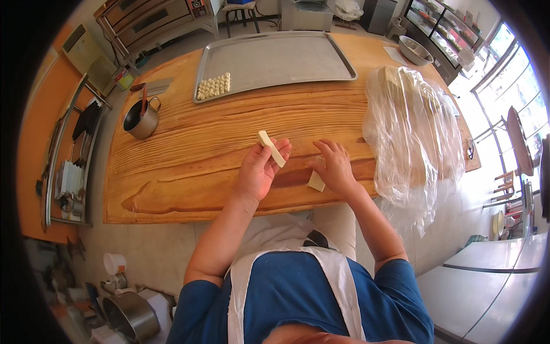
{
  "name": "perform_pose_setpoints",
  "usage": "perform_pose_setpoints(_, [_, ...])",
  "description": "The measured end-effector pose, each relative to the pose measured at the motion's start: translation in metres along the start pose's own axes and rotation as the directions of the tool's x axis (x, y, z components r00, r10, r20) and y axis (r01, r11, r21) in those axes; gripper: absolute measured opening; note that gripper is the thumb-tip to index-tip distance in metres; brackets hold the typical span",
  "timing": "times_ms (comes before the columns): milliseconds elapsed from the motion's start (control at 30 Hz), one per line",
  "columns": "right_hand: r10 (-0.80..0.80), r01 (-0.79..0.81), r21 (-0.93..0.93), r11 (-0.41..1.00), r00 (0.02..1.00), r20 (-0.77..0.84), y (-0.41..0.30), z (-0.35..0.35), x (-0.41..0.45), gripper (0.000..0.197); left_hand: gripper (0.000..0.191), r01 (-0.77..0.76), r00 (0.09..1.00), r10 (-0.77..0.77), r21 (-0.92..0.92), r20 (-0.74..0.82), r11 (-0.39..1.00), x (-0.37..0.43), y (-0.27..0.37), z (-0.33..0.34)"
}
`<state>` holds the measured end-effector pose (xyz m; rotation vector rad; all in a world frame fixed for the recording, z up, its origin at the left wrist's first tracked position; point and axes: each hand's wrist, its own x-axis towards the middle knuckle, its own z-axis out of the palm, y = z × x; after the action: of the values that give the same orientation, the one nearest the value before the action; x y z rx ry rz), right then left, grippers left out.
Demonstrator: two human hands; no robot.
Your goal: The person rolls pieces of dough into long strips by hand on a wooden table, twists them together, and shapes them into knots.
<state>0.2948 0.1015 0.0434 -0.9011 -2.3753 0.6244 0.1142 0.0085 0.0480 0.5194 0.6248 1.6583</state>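
Note:
Above the wooden table (pixel 223 124), my left hand (pixel 260 167) holds a short strip of pale dough (pixel 271 148) between thumb and fingers. To its right, my right hand (pixel 335 165) is spread, palm down, over another flat pale dough piece (pixel 316 182) lying near the table's front edge; whether the fingers touch it I cannot tell. At the back of the table lies a large metal baking tray (pixel 279 58), with small twisted dough pieces (pixel 214 86) in rows at its near left corner. On the right, clear plastic sheeting (pixel 408 142) covers a pale mass, possibly dough.
A metal pot (pixel 142 122) with a handled tool in it stands at the table's left, near a flat metal scraper (pixel 160 86). A metal bowl (pixel 415 50) sits at the back right corner. The plastic hangs over the front edge.

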Motion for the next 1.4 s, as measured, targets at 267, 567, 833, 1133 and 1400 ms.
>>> perform_pose_setpoints(267, [-0.030,0.046,0.380,0.924,0.998,-0.049,-0.050,0.014,0.007,0.031,0.021,-0.079,0.997,0.079,-0.063,-0.012,0.995,-0.004,-0.018,0.004])
perform_pose_setpoints(567, [-0.047,0.027,0.342,0.939,0.998,0.051,-0.048,-0.001,0.011,0.022,0.017,-0.040,0.993,0.064,0.232,-0.097,0.972,-0.012,0.015,-0.008])
perform_pose_setpoints(833, [0.179,-0.262,0.620,0.740,0.965,0.194,0.007,-0.046,0.000,0.014,0.008,0.002,0.926,0.158,0.423,-0.342,0.906,-0.060,0.087,-0.082])
perform_pose_setpoints(1133, [0.365,-0.437,0.723,0.535,0.891,0.269,0.059,-0.014,0.084,0.020,0.018,0.103,0.954,0.066,0.525,-0.293,0.845,0.036,0.078,-0.096])
perform_pose_setpoints(1400, [0.206,-0.203,0.038,0.979,0.952,-0.228,0.115,0.040,0.136,0.028,0.039,-0.074,0.841,0.532,0.994,0.104,-0.077,0.132,0.040,-0.119])
